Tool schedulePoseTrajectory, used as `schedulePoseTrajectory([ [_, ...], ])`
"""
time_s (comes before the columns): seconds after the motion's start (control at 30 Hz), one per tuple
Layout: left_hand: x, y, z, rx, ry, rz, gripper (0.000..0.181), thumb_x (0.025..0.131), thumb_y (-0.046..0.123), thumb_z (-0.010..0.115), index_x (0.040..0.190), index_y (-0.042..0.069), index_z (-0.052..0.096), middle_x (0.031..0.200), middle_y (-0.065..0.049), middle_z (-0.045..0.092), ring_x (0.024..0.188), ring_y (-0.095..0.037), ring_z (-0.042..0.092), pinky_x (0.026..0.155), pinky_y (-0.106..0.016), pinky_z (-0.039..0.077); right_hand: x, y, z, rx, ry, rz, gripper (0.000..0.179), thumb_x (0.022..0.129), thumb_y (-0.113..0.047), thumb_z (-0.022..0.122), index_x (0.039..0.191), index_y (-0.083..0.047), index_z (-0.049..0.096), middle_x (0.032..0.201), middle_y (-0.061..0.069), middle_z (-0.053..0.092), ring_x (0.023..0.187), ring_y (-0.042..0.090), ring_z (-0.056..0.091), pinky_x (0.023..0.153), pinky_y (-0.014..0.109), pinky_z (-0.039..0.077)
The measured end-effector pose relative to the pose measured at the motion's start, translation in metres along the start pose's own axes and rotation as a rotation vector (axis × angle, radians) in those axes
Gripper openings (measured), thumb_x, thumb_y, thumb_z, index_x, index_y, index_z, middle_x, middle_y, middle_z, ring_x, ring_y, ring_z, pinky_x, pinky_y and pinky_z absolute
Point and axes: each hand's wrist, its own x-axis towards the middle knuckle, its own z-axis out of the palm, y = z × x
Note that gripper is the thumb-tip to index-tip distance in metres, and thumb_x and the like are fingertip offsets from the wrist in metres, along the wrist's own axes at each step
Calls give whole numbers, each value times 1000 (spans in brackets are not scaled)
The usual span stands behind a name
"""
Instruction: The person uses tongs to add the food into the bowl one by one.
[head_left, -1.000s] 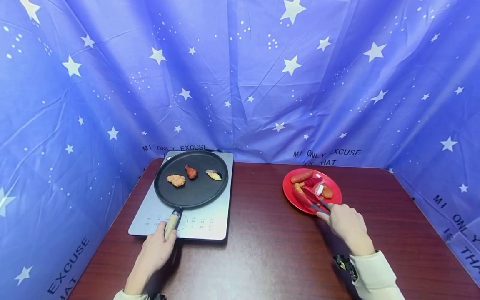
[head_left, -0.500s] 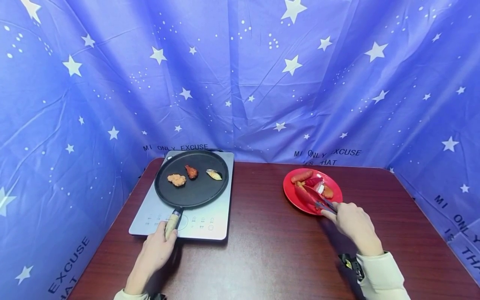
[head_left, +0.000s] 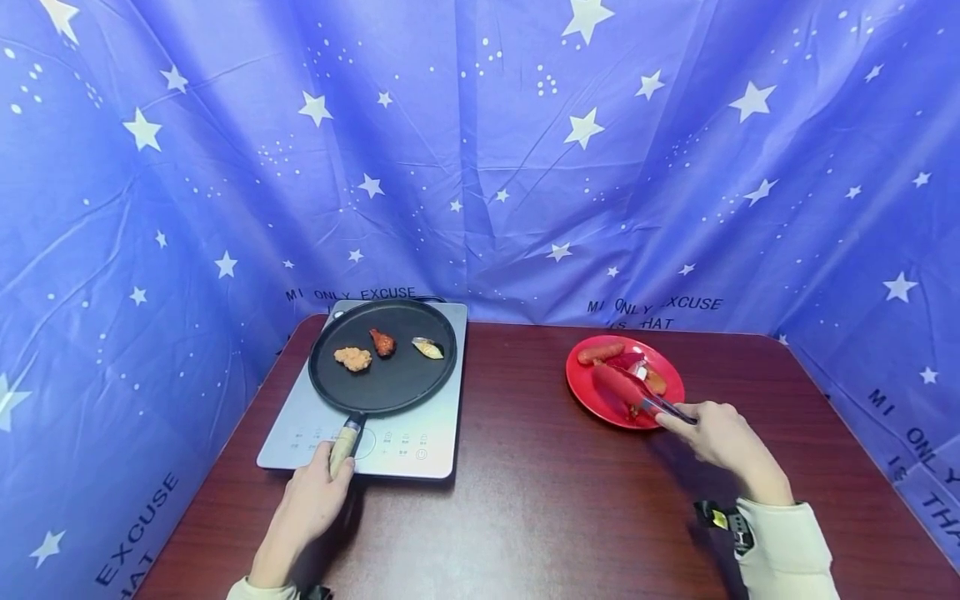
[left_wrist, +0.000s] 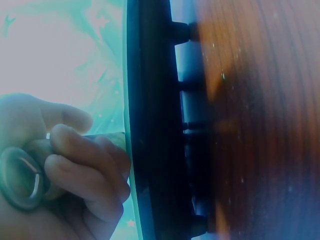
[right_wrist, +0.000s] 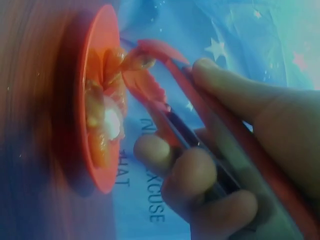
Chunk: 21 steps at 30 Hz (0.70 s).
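My left hand [head_left: 311, 500] grips the pale handle [head_left: 342, 452] of a flat black frying pan [head_left: 397, 387]. In the left wrist view, its fingers [left_wrist: 90, 182] curl round that handle. A breaded chicken piece [head_left: 352, 359], a glazed drumstick [head_left: 382, 343] and a yellowish, shell-shaped piece [head_left: 427, 348] lie in the pan. At the right, my right hand [head_left: 727, 440] holds red-headed tongs [head_left: 622, 387] over a red plate [head_left: 576, 387]. In the right wrist view, a brownish-orange food piece [right_wrist: 141, 62] lies between the tongs' tips, lifted off the plate's food. A sausage [head_left: 602, 353] rests at the plate's back.
The pan stands on a silver induction cooker [head_left: 442, 433] at the table's left. A dark reddish wooden table [head_left: 517, 500] stretches between cooker and plate. Blue curtain [head_left: 465, 208] with white stars hangs behind and at both sides.
My right hand has moved rightward, and the tongs have turned sideways over the plate. The sausage has shifted slightly left. My left hand and the pan stay where they were.
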Motion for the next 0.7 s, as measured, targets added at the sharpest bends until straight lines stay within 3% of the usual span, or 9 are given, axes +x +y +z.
schedulePoseTrajectory([
  [0.23,-1,0,0,3,4,-4,28,95,26,49,110,3,46,62,-7,44,55,-22,47,50,-36,37,1,16,-2,215,-86,116,44,91,-43,59,105,-2,66,67,5,59,46,18,52,40,31,38],
  [0.7,0,1,0,-2,0,8,30,96,28,49,110,2,45,63,-6,44,56,-22,47,50,-37,37,-1,32,-4,308,-80,152,44,93,-39,57,107,2,65,70,8,62,47,19,53,39,31,39],
])
